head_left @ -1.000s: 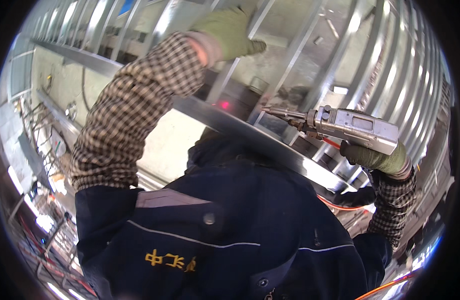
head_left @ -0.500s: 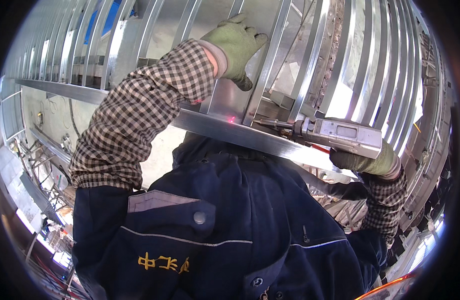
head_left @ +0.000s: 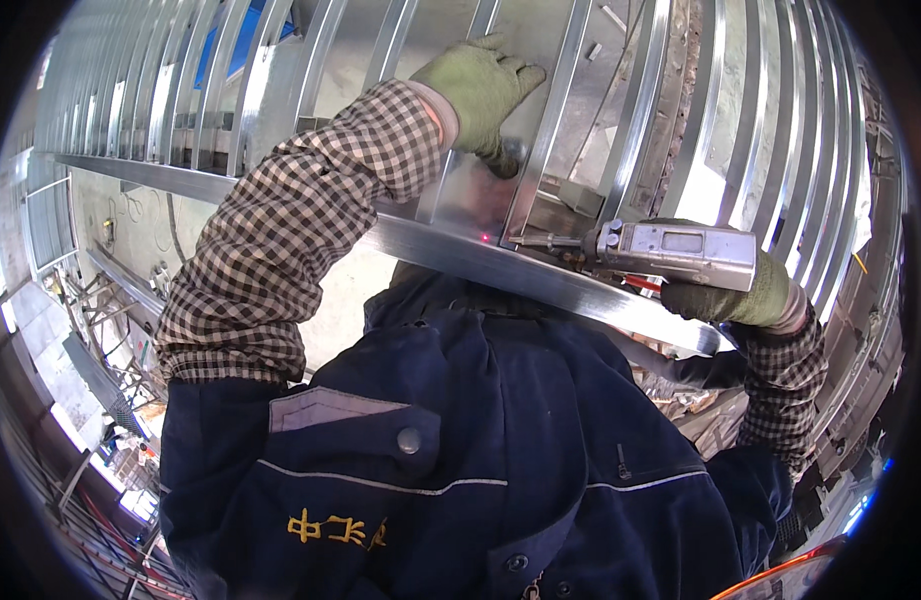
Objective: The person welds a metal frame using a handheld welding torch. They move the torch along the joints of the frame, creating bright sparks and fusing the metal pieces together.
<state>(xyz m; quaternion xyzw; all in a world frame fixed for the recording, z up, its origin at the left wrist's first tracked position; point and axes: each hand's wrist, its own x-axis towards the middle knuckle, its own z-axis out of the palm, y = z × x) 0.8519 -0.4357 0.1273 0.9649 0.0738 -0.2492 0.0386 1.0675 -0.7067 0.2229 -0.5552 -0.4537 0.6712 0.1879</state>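
Head view. The landmark is the horizontal rail [head_left: 540, 275], a bright metal bar that crosses the frame of upright studs [head_left: 680, 130]. The left hand [head_left: 477, 88], in a green glove, lies above the rail with fingers spread and palm flat against one stud [head_left: 545, 140]; it grips nothing, only presses. The right hand [head_left: 745, 295], also gloved, is at the rail's right end, clenched around the grip of a grey gun-shaped tool [head_left: 670, 253]. The tool lies just above the rail, nearly parallel to it, with its thin nozzle [head_left: 540, 241] pointing left toward the foot of the pressed stud. A small red dot [head_left: 484, 238] shows on the metal just left of the nozzle tip, directly below the left hand. Checked sleeves [head_left: 290, 240] and a dark blue jacket [head_left: 460, 450] fill the space below the rail.
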